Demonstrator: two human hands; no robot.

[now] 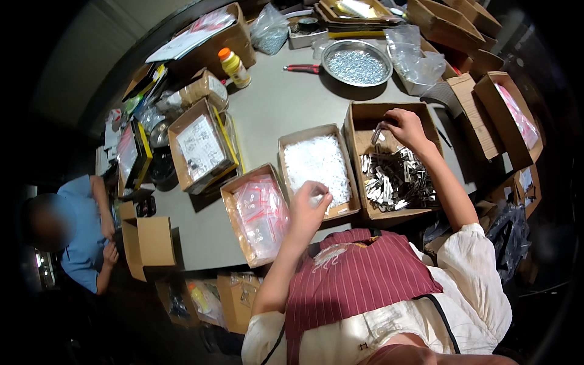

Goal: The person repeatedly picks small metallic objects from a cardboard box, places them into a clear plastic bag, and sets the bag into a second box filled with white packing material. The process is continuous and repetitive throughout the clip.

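My left hand (pixel 308 208) is over the near edge of a shallow cardboard box (pixel 282 159) filled with small white pieces (pixel 316 159). Its fingers are curled together in a pinch, and what they hold, if anything, is too small to make out. My right hand (pixel 404 126) reaches over a deeper cardboard box (pixel 353 131). Between its thumb and fingertips hangs a small, thin, shiny piece (pixel 376 134). Below it, narrow silver metal pieces (pixel 398 179) lie in a heap. Left of the white pieces, a third box (pixel 228 201) holds clear zip bags with red strips (pixel 263 210).
A pan (pixel 356 63) of small shiny metal parts stands at the back, beside a yellow bottle (pixel 235 68) with an orange cap. Another carton (pixel 201 146) stands left. Boxes (pixel 508 121) crowd the right side. A person in blue (pixel 82 228) is at the far left.
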